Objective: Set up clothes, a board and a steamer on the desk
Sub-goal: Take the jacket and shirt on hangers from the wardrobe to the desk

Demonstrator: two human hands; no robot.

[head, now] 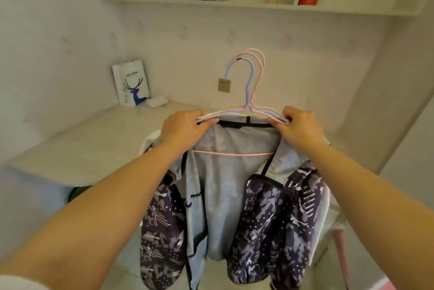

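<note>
Pastel wire hangers (249,102) carrying patterned jacket (234,195), frame centre. Left hand (185,127) and right hand (300,127) each pinch one shoulder end; long axis left-right. Desk (94,144) lies beyond, toward left; left hand nearer.

Jacket (225,195) on hangers (251,92), perhaps before desk (94,144).
</note>
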